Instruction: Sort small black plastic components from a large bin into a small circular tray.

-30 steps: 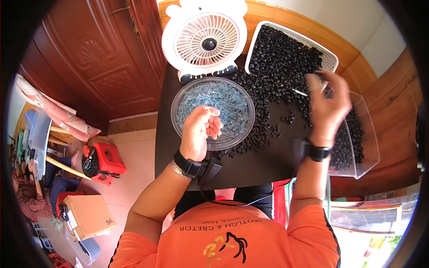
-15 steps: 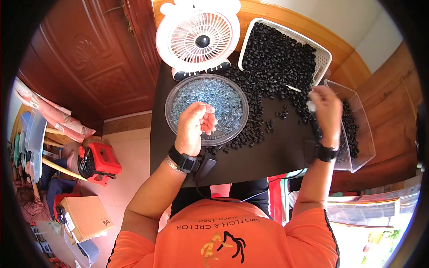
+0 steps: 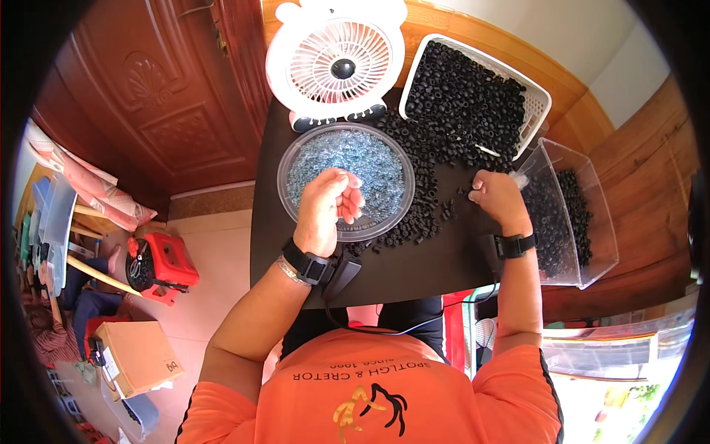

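Forearms (image 3: 260,317) forward, left hand (image 3: 324,211) cupped above tub (image 3: 409,182), right hand (image 3: 503,198) curled

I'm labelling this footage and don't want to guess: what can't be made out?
In the head view:
Left hand: its curled fingers hide whether anything is held.
Right hand: anything between its fingertips is too small to tell.
Round tray: the left hand covers part of its bluish pieces.
White fan: its top is cut off by the picture's upper edge.
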Demonstrator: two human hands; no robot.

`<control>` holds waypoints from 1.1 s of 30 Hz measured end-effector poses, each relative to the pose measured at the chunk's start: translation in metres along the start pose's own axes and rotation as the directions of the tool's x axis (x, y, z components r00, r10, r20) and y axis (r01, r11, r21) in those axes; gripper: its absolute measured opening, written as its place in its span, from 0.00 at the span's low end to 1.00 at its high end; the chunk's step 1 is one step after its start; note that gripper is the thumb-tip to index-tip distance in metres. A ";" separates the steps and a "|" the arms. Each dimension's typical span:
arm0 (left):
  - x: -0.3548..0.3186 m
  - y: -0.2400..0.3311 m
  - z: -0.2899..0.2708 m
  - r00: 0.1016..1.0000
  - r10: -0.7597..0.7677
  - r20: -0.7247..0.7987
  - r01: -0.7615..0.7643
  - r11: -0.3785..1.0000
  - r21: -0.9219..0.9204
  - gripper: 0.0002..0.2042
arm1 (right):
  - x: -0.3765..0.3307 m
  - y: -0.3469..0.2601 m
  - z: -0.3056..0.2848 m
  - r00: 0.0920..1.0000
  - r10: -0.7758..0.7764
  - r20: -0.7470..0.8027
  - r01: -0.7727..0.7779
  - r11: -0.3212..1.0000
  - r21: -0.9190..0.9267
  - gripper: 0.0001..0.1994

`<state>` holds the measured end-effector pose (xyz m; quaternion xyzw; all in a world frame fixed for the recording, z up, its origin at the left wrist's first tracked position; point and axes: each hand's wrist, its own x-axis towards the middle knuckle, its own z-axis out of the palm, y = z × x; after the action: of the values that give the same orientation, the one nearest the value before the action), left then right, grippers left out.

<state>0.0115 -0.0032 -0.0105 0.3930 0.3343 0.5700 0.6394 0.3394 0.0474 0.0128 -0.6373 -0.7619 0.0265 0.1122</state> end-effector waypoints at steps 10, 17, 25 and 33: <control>0.000 0.000 0.000 0.999 -0.048 0.010 0.047 0.997 0.053 0.12 | 0.007 -0.067 -0.011 0.985 -0.132 -0.115 0.167 0.905 0.391 0.07; 0.005 -0.008 0.002 0.981 -0.139 0.135 0.128 0.988 0.085 0.13 | 0.011 -0.147 -0.015 0.883 -0.460 -0.089 0.399 0.639 0.657 0.10; 0.003 -0.005 0.000 0.991 -0.081 0.107 0.075 0.996 0.057 0.12 | 0.021 -0.159 -0.013 0.842 -0.531 -0.097 0.415 0.522 0.745 0.10; 0.007 -0.006 -0.004 0.975 -0.124 0.182 0.123 0.992 0.013 0.11 | 0.031 -0.147 0.002 0.801 -0.578 -0.159 0.444 0.394 0.805 0.10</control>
<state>0.0122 0.0038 -0.0177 0.4224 0.2985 0.4906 0.7013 0.1924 0.0502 0.0416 -0.2429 -0.8255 0.3823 0.3368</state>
